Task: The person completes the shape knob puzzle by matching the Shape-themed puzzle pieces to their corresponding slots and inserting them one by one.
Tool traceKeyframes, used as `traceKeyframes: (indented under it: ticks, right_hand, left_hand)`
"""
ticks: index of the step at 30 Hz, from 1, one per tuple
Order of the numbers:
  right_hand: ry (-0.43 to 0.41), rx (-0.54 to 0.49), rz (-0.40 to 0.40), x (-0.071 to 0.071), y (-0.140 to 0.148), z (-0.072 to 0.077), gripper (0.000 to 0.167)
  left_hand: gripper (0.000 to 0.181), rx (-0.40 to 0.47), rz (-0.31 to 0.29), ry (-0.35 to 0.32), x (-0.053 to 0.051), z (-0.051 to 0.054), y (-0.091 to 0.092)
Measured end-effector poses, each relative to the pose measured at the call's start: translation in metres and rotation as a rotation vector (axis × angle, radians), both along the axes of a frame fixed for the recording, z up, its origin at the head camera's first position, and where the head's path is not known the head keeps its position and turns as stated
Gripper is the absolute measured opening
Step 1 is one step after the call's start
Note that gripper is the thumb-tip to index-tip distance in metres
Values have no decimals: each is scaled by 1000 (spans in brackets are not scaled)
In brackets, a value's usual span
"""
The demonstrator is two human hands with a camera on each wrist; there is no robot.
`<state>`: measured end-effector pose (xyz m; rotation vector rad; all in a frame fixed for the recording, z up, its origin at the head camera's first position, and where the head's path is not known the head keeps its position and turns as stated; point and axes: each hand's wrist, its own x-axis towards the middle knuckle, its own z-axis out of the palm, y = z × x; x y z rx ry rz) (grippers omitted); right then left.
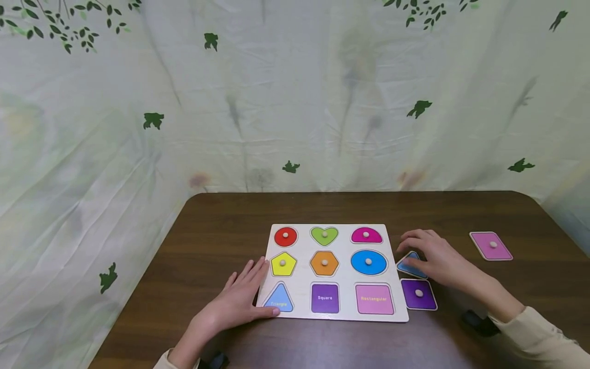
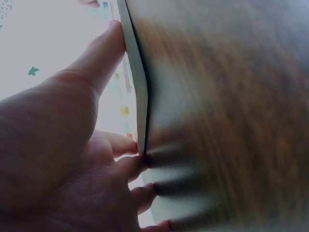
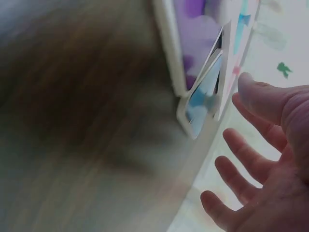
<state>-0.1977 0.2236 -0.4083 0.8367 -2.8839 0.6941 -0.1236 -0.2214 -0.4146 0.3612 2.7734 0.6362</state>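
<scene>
A white shape puzzle board (image 1: 301, 287) lies on the table with its knobbed pieces. Along its left side rests my left hand (image 1: 237, 297), fingers straight against the edge and thumb on the near-left corner. In the left wrist view the thumb (image 2: 104, 53) touches the board's edge (image 2: 140, 92). Just right of the board, my right hand (image 1: 435, 259) hovers over a blue triangle piece (image 1: 412, 266). The right wrist view shows that hand's fingers (image 3: 244, 150) spread apart, away from the triangle piece (image 3: 200, 104). A purple square piece (image 1: 418, 295) lies beside the triangle.
A pink rectangle piece (image 1: 490, 246) lies farther right on the brown table (image 1: 221, 225). The board's bottom row shows printed triangle, square (image 1: 324, 302) and rectangular (image 1: 374, 306) spaces without knobs. A leaf-patterned cloth (image 1: 295, 102) hangs behind the table.
</scene>
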Motion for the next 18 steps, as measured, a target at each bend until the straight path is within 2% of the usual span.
traceKeyframes:
  ticks: [8,18]
  right_hand:
    - [-16,14,-36,4,14,-2,20]
    - [-33,-1,-56,7,18,-9,14]
  left_hand:
    - [112,-6,-2,3,1,-1,-1]
    - [112,-5,-10,5,0,0,0]
